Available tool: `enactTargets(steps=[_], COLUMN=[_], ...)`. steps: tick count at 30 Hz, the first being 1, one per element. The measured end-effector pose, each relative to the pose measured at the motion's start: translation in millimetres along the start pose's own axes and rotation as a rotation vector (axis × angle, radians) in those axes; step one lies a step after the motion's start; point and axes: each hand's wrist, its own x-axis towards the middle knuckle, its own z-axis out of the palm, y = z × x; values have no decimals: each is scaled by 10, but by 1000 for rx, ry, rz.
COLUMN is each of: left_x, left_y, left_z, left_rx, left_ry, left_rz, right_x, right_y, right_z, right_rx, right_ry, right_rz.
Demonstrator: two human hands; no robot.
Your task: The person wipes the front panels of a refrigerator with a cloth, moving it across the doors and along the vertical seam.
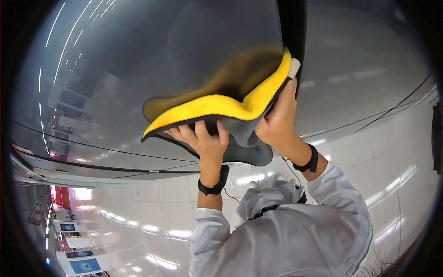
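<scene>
A cloth (pixel 217 105), yellow on one face and grey on the other with a dark edge, is pressed against a glossy dark-grey car panel (pixel 120 69). My left hand (pixel 203 138) grips its lower edge, fingers curled over the grey side. My right hand (pixel 277 121) holds the cloth's right end, close to a black vertical strip (pixel 291 23) on the panel. Both wrists carry black bands, and both sleeves are white. The cloth's reflection shows blurred in the panel above it.
Dark seam lines (pixel 92 147) run across the panel's lower part. Shiny white floor tiles (pixel 383 161) lie to the right and below. My white hooded garment (pixel 286 231) fills the bottom. Display boards (pixel 78 258) stand at the far lower left.
</scene>
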Motion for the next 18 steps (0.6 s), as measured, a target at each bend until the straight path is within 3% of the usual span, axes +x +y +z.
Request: enactTargets(steps=[3,6,8,11,18], left_x=[-248,-494,-744,-957,-764], left_y=[54,29,-54,-76,-123], left_z=[55,86,98,119,163], left_rx=[-32,-11,-1,9,-16], left_ry=[-37,-77,-175,-230,-112], left_rz=[-121,-91,-63,-51,6], right_x=[-151,-500,-756,-1040,-797], right_y=[132,302,412,605,448], right_z=[39,56,88,153,163], right_rx=[-25,-16,103,41,68], right_ry=[71,31,-27,-11,45], right_rz=[-65,26,207,165,174])
